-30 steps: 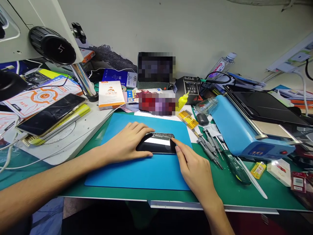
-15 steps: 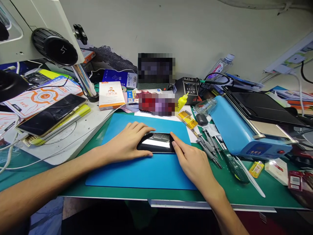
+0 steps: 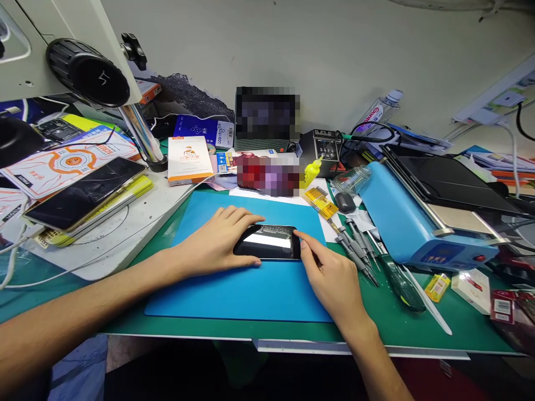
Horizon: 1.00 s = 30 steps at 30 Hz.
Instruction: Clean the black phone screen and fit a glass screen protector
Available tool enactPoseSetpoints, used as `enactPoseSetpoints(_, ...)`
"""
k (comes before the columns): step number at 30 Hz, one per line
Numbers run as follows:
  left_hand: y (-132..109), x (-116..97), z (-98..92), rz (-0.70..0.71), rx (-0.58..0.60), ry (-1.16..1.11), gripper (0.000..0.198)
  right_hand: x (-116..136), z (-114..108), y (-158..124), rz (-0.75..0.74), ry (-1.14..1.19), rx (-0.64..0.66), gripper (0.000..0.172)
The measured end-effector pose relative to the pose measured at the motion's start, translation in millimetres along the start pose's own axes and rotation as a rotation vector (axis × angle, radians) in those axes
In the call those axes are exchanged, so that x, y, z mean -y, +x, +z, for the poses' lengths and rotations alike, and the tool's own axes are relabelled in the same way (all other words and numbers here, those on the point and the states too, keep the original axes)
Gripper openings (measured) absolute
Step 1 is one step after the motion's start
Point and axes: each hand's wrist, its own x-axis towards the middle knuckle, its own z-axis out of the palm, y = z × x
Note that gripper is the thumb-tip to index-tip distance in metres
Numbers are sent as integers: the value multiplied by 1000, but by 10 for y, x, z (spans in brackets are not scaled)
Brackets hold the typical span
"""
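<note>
A black smartphone (image 3: 267,245) lies sideways on the blue mat (image 3: 234,295), its glossy screen up and reflecting a bright white band. My left hand (image 3: 217,239) wraps around its left end, thumb along the near edge and fingers along the far edge. At the right end, my right hand (image 3: 330,273) has its index fingertip and thumb together on the phone's edge near the far corner. The remaining right fingers are curled in. I cannot make out anything small between the right fingertips.
On the right lie several screwdrivers (image 3: 355,250), a green-handled tool (image 3: 401,284), a white stick (image 3: 437,312) and a blue machine (image 3: 409,223). A microscope stand (image 3: 142,133) and another phone (image 3: 86,195) are at left. Behind the mat stands a yellow bottle (image 3: 311,171).
My right index finger and thumb have shifted slightly at the phone's right end, and the fingers are more bent. My left hand keeps its hold. The view has moved a little.
</note>
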Motion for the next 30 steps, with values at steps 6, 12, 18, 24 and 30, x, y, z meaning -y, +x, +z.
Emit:
enactPoseSetpoints(6,-2,-13,-17,-6,11,7,74,38,-44,87,24,-104,85,37)
enactPoseSetpoints(12,-5,-5,-4,8,6,25,74,27,-19,70,17,-86,65,38)
enactPoseSetpoints(18,-7,-2,7,30,-2,49,69,-33,11,16,20,134,-23,31)
enactPoseSetpoints(24,-14,15,5,61,-6,49,61,-205,-117,-59,-260,143,-75,23)
enactPoseSetpoints(30,-24,44,48,171,-11,47,56,-286,-154,-138,-504,80,-103,20)
